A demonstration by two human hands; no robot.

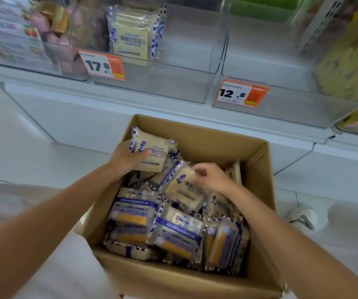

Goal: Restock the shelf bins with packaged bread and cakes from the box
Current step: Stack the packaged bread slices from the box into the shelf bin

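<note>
A flat bread packet (152,155) is gripped in the left hand (126,158), with the thumb across its face and the fingers curled beneath. It is raised just above the far left corner of the cardboard box (197,134). A second packet (182,190), lying on the heap inside, is pinched at its top edge by the right hand (212,178). The packets are judged light and soft: slick, crinkly film over squashy slices. They are best taken by the flat sides or the sealed edge, unsqueezed. Thicker cake packs (173,231) with orange filling are stacked nearer. Far above, matching packets (130,37) stand in a clear plastic bin (163,87), with an empty bin (281,104) to its right.
</note>
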